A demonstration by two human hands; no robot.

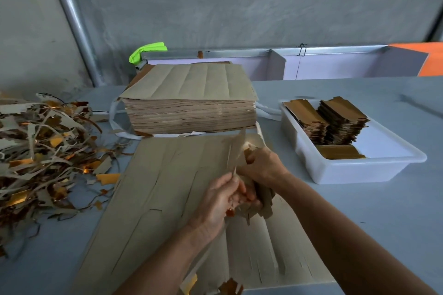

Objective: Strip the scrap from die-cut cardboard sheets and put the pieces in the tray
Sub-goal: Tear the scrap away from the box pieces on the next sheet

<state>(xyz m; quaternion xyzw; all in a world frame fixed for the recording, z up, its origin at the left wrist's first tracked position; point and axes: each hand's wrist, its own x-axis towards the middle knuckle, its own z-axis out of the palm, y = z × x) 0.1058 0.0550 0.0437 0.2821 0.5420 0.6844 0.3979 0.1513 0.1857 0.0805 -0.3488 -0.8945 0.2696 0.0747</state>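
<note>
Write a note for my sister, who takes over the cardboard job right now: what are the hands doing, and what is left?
Left hand: pinches a scrap strip peeling up from the sheet lying flat on the table.
Right hand: grips crumpled cardboard over that sheet.
Done: stacked pieces stand in the white tray at right; scrap pile at left.
Left: finish stripping this sheet, put its pieces in the tray, then work through the tall stack of sheets behind.

One sheet stack [189, 100], one loose sheet [167, 187], one tray [359, 170], one scrap heap [40, 151], two hands.
</note>
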